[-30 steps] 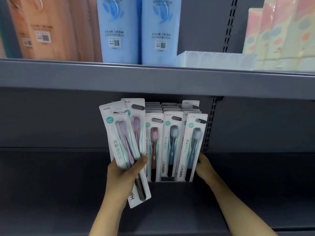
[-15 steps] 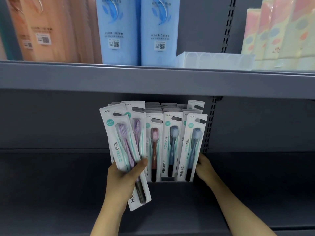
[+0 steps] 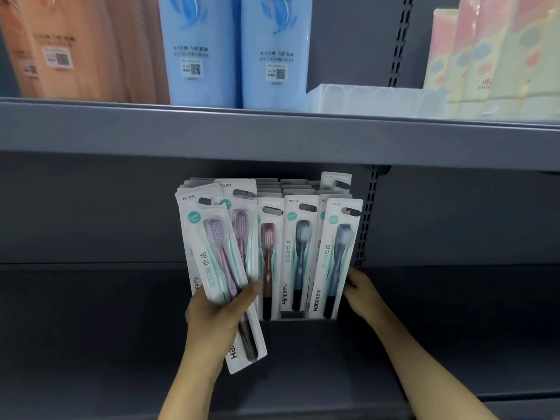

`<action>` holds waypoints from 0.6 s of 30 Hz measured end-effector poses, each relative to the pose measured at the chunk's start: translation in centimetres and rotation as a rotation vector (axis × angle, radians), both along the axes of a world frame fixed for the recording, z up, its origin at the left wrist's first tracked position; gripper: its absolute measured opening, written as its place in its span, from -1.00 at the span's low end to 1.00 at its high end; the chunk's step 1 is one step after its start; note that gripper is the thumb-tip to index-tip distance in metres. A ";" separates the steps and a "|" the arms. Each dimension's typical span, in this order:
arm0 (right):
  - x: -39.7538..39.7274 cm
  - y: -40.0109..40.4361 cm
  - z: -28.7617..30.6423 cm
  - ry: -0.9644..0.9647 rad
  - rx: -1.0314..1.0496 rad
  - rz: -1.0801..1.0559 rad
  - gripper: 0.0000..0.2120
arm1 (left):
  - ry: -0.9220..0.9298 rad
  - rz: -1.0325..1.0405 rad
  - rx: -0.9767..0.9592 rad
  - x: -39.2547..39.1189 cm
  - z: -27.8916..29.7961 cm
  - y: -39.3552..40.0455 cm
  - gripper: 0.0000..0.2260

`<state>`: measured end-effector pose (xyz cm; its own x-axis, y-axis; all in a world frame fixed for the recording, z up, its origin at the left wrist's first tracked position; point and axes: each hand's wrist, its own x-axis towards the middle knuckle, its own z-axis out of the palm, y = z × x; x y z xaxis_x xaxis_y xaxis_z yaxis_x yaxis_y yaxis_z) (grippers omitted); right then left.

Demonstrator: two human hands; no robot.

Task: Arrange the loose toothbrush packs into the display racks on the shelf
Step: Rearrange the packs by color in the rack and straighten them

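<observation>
My left hand (image 3: 213,316) grips a tilted white toothbrush pack with a purple brush (image 3: 212,253), held in front of the left side of the display rack (image 3: 292,315). Several upright packs fill the rack, among them a purple one (image 3: 242,225), a brown one (image 3: 268,262), a blue one (image 3: 298,256) and a grey-blue one (image 3: 336,259). My right hand (image 3: 362,291) reaches behind the right end of the rack, beside the grey-blue pack. Its fingertips are hidden behind the packs.
The rack stands on a dark grey shelf (image 3: 91,328). An upper shelf edge (image 3: 272,137) hangs just above the packs, carrying blue bottles (image 3: 236,50), orange packages (image 3: 75,47), a clear plastic tray (image 3: 375,98) and pastel boxes (image 3: 497,50). A slotted upright (image 3: 368,219) runs right of the rack.
The pack in my left hand has shifted slightly down and left in front of the rack. My right hand stays at the rack's right end.
</observation>
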<state>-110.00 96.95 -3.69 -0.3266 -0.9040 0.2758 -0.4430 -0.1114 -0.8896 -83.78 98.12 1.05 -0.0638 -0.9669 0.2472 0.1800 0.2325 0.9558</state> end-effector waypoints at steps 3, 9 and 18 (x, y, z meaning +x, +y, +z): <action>-0.4 0.0 -0.1 0.041 0.018 0.014 -0.66 | 0.006 -0.001 -0.016 -0.2 0.0 -0.1 -0.73; -0.8 -0.1 0.1 0.095 0.048 0.036 -0.65 | 0.003 -0.002 -0.020 -0.2 0.3 -0.2 -0.73; -1.0 -0.2 0.3 0.132 0.058 0.047 -0.65 | 0.009 0.003 -0.004 -0.4 0.0 -0.7 -0.75</action>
